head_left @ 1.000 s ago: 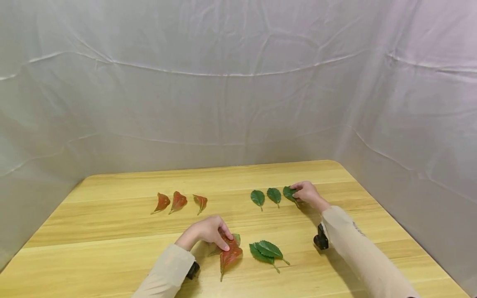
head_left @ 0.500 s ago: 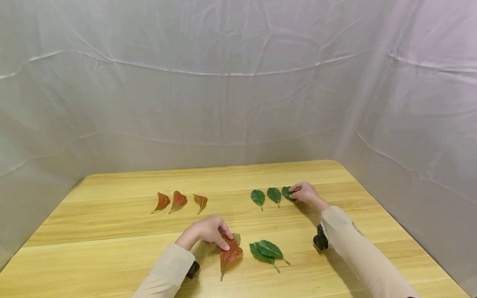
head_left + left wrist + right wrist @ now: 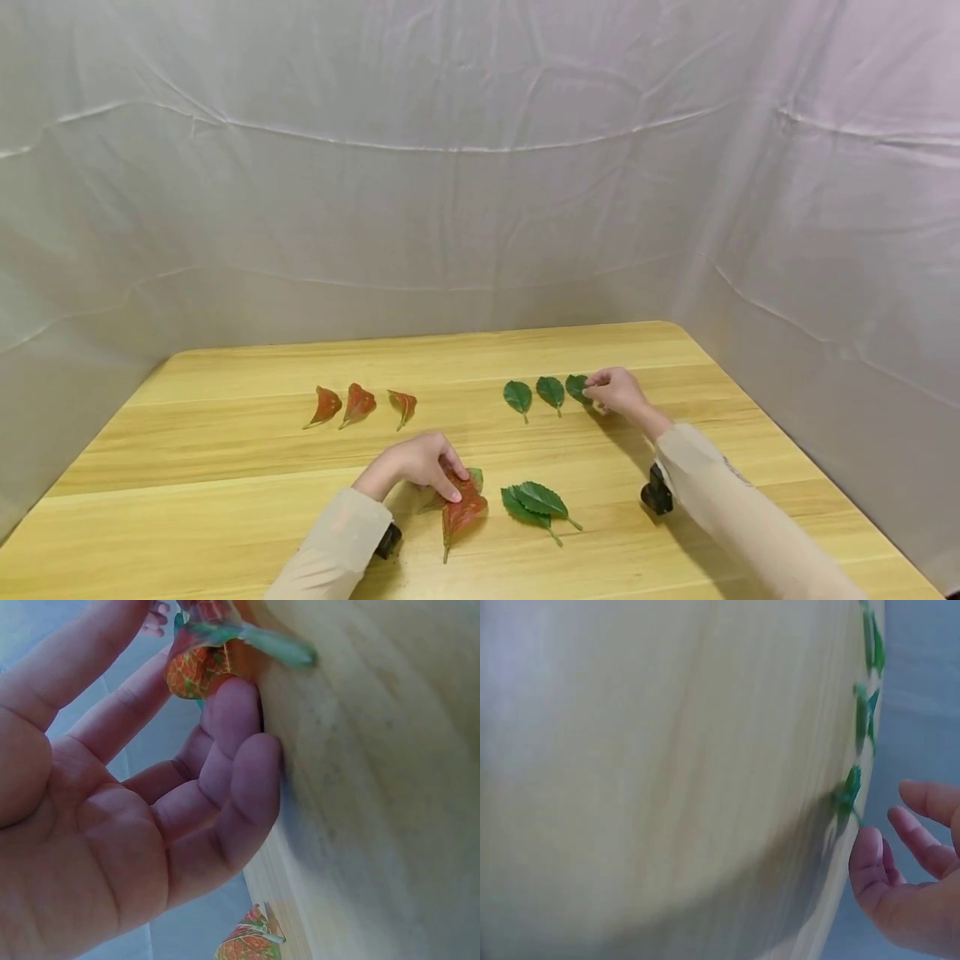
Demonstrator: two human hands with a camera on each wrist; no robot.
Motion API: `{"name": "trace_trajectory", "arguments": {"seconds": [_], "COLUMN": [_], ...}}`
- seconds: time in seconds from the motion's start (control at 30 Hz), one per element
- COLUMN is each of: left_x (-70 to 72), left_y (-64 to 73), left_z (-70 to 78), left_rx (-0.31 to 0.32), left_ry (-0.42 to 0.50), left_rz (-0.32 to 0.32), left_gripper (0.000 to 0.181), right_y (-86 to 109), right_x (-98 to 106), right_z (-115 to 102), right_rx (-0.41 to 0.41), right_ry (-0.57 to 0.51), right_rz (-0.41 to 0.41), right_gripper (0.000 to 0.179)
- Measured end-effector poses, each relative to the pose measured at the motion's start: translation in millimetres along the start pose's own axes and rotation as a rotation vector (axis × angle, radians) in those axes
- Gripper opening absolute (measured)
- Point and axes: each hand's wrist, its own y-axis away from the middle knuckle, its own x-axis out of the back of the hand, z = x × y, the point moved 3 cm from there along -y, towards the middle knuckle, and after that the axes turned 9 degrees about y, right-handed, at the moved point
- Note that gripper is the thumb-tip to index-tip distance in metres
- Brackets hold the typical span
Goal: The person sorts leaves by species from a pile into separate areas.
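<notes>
My left hand [image 3: 422,463] is low over the overlapping red leaves [image 3: 467,517] at the front middle, pinching a red leaf between thumb and forefinger. In the left wrist view, a mottled red-green leaf [image 3: 196,664] shows by the forefinger, while the other fingers curl in near the tabletop. My right hand [image 3: 621,393] is beside the rightmost green leaf [image 3: 575,387] of the back row. Seen from the right wrist, its fingers [image 3: 922,840] are spread with nothing between them, and that leaf [image 3: 849,793] lies on the table just beyond the fingertips.
Three red leaves [image 3: 359,406] lie in a row at the back left of the wooden table [image 3: 225,517]. Two more green leaves [image 3: 551,393] continue the right row. Two overlapping green leaves [image 3: 540,502] lie at the front. A grey cloth [image 3: 465,217] surrounds the table.
The rightmost green leaf has shifted slightly left, and my right fingers have come away from it. My left hand and the red leaves stay in place.
</notes>
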Motion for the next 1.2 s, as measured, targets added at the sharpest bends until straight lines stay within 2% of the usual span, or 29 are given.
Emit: {"name": "trace_trajectory", "arguments": {"seconds": [0.23,0.6,0.77,1.2], "left_x": [0.2,0.5,0.6,0.6], "left_y": [0.2,-0.1,-0.4,-0.7], "left_z": [0.4,-0.1,-0.5,-1.4], "left_rx": [-0.004,-0.008,-0.01,-0.016], "left_ry": [0.0,-0.01,-0.019,-0.011], "left_rz": [0.002,0.001,0.004,-0.008], "left_gripper": [0.019,0.019,0.019,0.019], "right_y": [14.9,36.4,50.2,83.6], "right_x": [0,-3,-12,-35], "right_z": [-13,-23,-29,-48], "right_rx": [0.059,0.143,0.183,0.373], "right_ry": [-0.012,-0.056,-0.071,-0.089], "right_rz": [-0.01,-0.051,-0.116,-0.335], "right_gripper": [0.024,0.026,0.026,0.024]}}
